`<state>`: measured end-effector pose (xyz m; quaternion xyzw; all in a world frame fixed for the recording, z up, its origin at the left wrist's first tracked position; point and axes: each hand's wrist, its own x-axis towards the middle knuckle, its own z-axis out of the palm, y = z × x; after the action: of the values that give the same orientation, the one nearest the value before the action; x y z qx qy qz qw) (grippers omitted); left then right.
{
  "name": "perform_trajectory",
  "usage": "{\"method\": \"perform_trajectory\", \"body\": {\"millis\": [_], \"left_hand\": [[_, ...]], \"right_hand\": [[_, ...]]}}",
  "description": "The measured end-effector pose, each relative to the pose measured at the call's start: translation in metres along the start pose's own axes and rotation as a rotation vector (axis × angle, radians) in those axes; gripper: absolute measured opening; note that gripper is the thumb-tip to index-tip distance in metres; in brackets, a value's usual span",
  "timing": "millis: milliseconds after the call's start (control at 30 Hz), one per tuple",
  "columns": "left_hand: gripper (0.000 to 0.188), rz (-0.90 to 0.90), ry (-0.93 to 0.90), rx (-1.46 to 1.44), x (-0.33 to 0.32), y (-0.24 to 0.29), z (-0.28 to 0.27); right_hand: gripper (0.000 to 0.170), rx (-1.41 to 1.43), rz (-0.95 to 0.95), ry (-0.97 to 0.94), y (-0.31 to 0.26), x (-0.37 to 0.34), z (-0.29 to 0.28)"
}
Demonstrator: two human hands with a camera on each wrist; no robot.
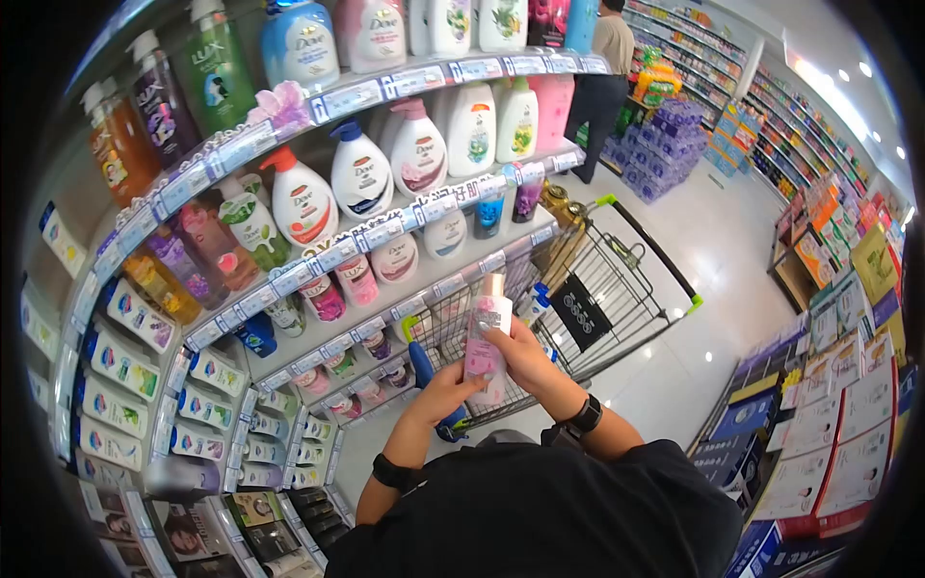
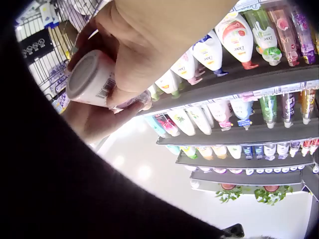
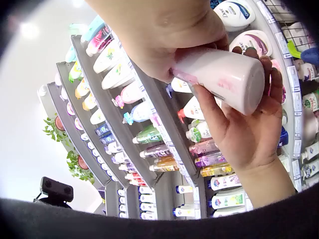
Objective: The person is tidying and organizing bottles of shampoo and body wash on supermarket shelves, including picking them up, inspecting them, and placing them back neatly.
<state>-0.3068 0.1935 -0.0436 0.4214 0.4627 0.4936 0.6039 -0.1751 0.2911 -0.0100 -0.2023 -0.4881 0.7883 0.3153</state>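
"Holding what?"

"A pink bottle (image 1: 484,358), near the centre of the frame; left hand (image 1: 441,393) and right hand (image 1: 526,354) were both clamped round it."

"Why both?"

"Probably to steady it; that kept it print-side toward the person (image 1: 540,511)."

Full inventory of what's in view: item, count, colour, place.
Held bottle: 1, pink and white, centre
Shelving: several tiers, grey, left
Shelf bottles: many, mixed colours, on shelving
Cart: 1, black and green, beyond held bottle
Cart sign: 1, black, on cart
Purple packs: many, purple, far aisle
Boxes: many, mixed colours, right
Other person: 1, dark trousers, far end of shelving
Left hand: 1, bare, gripping held bottle
Right hand: 1, bare, gripping held bottle
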Motion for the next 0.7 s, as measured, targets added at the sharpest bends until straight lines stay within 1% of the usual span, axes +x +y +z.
{"method": "perform_trajectory", "body": {"millis": [67,100,167,233,267,300,333,367,400,467,533,567,633,667,700], "left_hand": [[0.029,0.009,-0.068,-0.055,0.0,-0.008,0.002],[0.03,0.026,-0.069,-0.083,-0.004,-0.011,0.0],[0.03,-0.008,-0.094,-0.195,-0.014,-0.015,0.005],[0.032,0.057,-0.177,-0.513,-0.018,-0.036,0.014],[0.033,0.094,-0.221,-0.662,-0.02,-0.044,0.021],[0.035,0.125,-0.263,-0.794,-0.027,-0.043,0.027],[0.04,0.137,-0.302,-0.863,-0.038,-0.045,0.029],[0.045,0.125,-0.36,-0.93,-0.046,-0.048,0.034],[0.051,0.09,-0.44,-0.995,-0.051,-0.053,0.039],[0.053,0.234,-0.519,-1.054,-0.059,-0.071,0.051],[0.053,0.271,-0.437,-1.041,-0.077,-0.092,0.062],[0.053,0.289,-0.395,-1.033,-0.086,-0.103,0.068],[0.051,0.23,-0.114,-0.765,-0.106,-0.11,0.082],[0.045,0.252,-0.122,-0.71,-0.113,-0.116,0.089],[0.046,0.237,-0.101,-0.686,-0.121,-0.12,0.095]], "right_hand": [[0.034,0.003,-0.003,-0.013,-0.002,-0.006,-0.003],[0.036,0.003,0.008,-0.052,-0.001,-0.006,-0.003],[0.053,0.064,0.032,-0.235,-0.018,-0.014,0.003],[0.072,0.194,-0.002,-0.442,-0.021,-0.024,0.01],[0.085,0.215,0.032,-0.462,-0.015,-0.027,0.006],[0.09,0.221,0.093,-0.477,-0.011,-0.03,0.009],[0.094,0.258,0.116,-0.584,-0.004,-0.031,0.008],[0.09,0.267,0.131,-0.645,0.001,-0.035,0.01],[0.086,0.271,0.163,-0.652,0.009,-0.04,0.009],[0.076,0.289,0.206,-0.643,0.022,-0.046,0.009],[0.064,0.315,0.262,-0.625,0.035,-0.06,0.008],[0.061,0.312,0.317,-0.64,0.04,-0.068,0.006],[0.055,0.296,0.428,-0.671,0.044,-0.082,-0.001],[0.051,0.273,0.433,-0.63,0.06,-0.089,-0.011],[0.051,0.271,0.441,-0.634,0.061,-0.098,-0.011]]}}
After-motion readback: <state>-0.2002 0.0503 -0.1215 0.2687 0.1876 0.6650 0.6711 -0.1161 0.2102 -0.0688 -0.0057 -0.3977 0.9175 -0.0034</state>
